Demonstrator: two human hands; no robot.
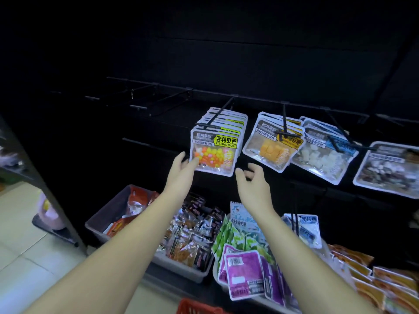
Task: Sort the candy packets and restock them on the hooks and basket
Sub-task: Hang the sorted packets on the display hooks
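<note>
Dark hook wall ahead: left hand [183, 163] straight-fingered against likely light, slick, floppy candy packet [214, 152], right hand [251, 177] slack, empty, just below; probably best pinched at sealed edge.

吉利贝豆 over JILIBEIDOU, black on the yellow label [225, 141], front clear white-rimmed packet of orange and yellow candy beads [213, 156], print on neighbouring hung packets [272, 151] too blurred to read

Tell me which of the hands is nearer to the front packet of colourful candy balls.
Left. The left hand touches the lower left edge of the packet; the right hand hovers just below its lower right corner, not touching it.
</note>
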